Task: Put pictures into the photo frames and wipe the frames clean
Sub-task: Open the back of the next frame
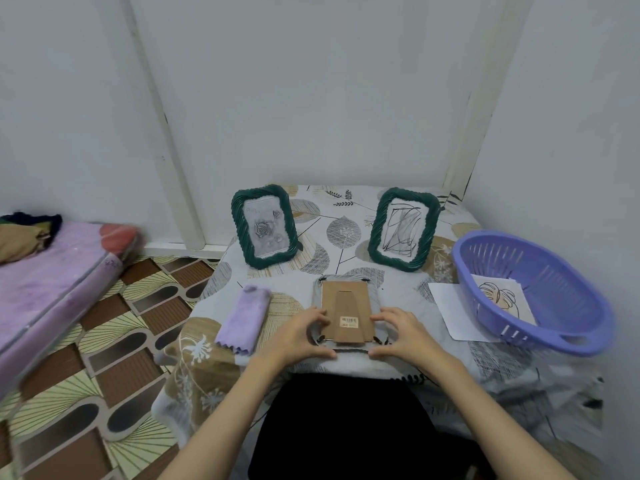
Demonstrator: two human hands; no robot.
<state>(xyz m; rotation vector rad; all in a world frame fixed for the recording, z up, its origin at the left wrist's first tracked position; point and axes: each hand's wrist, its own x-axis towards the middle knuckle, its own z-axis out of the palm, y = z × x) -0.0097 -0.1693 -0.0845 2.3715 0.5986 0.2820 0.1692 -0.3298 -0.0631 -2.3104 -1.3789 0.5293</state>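
While the face-down frame is lying at lower centre of the tabletop, your hands, left and right, are pinching its edges with curled fingers; it is probably light, rigid, with fragile glazing, so keep gripping the rim.

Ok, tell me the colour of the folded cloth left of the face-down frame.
Light purple cloth, clearest in the head view.

Single head view looks forward and down, close over the table

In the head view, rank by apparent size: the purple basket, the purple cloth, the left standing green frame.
1. Purple basket, though it sits nearer the camera.
2. Left standing green frame.
3. Purple cloth, clearly smallest.
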